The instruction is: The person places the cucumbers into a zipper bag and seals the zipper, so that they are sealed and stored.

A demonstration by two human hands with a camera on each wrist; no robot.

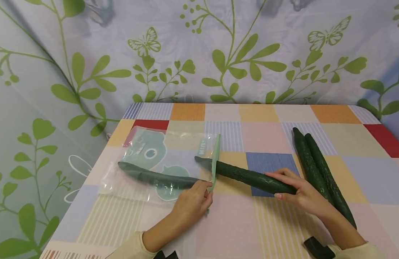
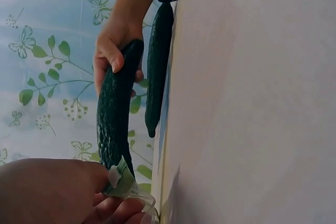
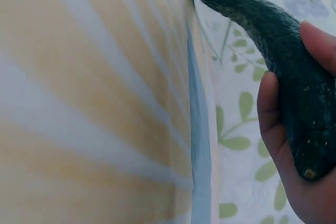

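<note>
In the head view a clear zip bag point(image 1: 183, 144) with green prints lies on the left of the table, one cucumber point(image 1: 154, 177) inside it. My left hand point(image 1: 193, 197) pinches the near end of the bag's green-edged mouth. My right hand point(image 1: 301, 192) grips a second cucumber point(image 1: 256, 178) by its thick end. That cucumber's thin tip has passed through the mouth into the bag. The right wrist view shows the fingers and thumb around the held cucumber point(image 3: 299, 77). In the left wrist view the fingers hold the bag's green edge point(image 2: 122, 179) beside the cucumber.
Two more cucumbers point(image 1: 329, 176) lie side by side on the right of the table, partly behind the right forearm. A patchwork cloth point(image 1: 225, 223) covers the table. Behind it hangs a leaf-patterned curtain point(image 1: 245, 54).
</note>
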